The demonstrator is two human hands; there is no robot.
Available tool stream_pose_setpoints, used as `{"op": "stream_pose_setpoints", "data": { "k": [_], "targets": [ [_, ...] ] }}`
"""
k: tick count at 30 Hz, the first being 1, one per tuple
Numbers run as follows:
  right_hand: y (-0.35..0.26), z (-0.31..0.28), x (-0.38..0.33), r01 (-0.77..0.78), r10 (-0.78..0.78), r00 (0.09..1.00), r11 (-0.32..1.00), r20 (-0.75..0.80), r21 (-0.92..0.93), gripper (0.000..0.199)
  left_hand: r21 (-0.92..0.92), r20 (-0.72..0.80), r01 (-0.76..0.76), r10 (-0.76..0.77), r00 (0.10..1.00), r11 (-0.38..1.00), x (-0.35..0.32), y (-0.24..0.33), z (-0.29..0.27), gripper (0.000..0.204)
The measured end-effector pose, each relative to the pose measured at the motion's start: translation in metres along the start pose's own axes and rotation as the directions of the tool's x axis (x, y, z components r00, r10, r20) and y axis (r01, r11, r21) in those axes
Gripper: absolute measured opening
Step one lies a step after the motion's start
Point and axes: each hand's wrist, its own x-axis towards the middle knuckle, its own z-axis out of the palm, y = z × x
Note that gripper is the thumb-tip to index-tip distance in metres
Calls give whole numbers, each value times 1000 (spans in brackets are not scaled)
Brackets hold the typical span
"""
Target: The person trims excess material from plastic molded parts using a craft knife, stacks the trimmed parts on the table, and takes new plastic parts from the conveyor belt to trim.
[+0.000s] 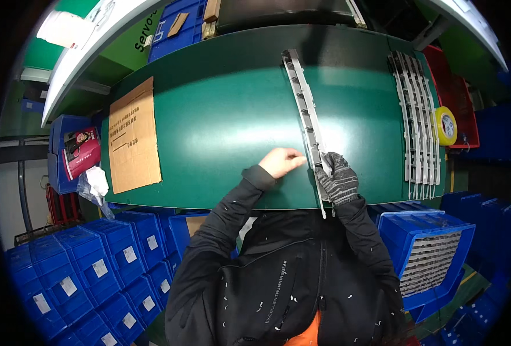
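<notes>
While knit-gloved fingers [342, 167] grip it, the long segmented strip [307, 112] slants.

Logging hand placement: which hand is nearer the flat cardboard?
Left. The bare left hand is right of the flat cardboard; the gloved right hand is farther right, at the long strip.

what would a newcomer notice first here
The wide green table dominates the middle, with a long grey strip in the gloved right hand, beside the bare left hand. A bright yellow roll stands out at the table's right edge, and blue crates fill the lower left.
</notes>
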Motion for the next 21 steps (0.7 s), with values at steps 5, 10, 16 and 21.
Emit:
{"op": "stream_pose_setpoints", "data": {
  "k": [5,10,16,21],
  "targets": [
    [-8,1,5,51,-51,999,998,1,-42,51,-80,-305,-124,94,948,989,51,9,-14,54],
    [-21,-36,2,139,-162,973,980,-167,-142,53,135,-378,-80,126,917,988,98,36,17,58],
    [-6,-67,-59,-47,16,991,972,133,232,38,143,-251,-176,208,945,974,158,95,82,50],
    [45,-32,-77,-299,267,944,941,195,156,40,268,-198,-173,230,953,948,208,136,137,60]
  ]
}}
